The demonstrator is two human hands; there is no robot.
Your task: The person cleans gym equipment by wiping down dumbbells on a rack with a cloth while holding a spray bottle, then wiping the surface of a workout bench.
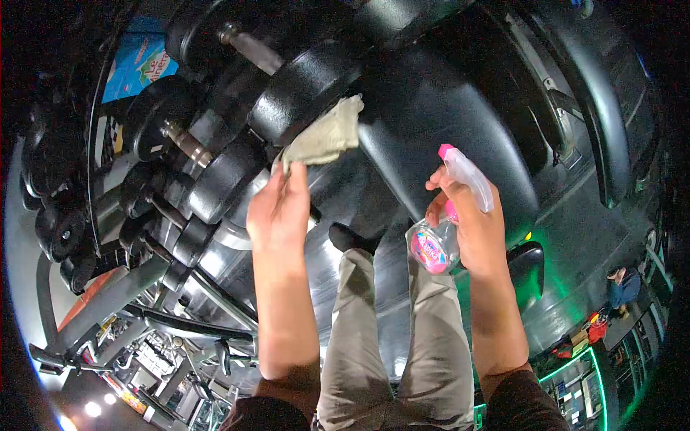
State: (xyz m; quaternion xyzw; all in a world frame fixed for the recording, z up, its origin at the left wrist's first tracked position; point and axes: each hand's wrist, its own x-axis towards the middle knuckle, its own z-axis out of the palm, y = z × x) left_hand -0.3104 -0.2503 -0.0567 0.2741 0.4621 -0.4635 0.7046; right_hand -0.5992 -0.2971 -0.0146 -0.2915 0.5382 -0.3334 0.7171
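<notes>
My left hand [277, 208] pinches one end of a folded, pale yellow-green cloth [327, 134]. The cloth's far end rises up and to the right, in front of a large black dumbbell [305, 90]; whether it touches the dumbbell I cannot tell. In my right hand [471, 223] is a clear spray bottle [433, 248] with a pink and blue label. Its white and pink trigger head sticks up above my fingers, with the pink nozzle pointing up and left. My fingers wrap around the neck and trigger area.
Several black dumbbells with metal handles rest on a rack [108, 305] at the left. A black padded bench [460, 122] lies ahead of my right hand. A blue printed box [140, 68] is at the upper left. Another person [622, 287] is far off at the right.
</notes>
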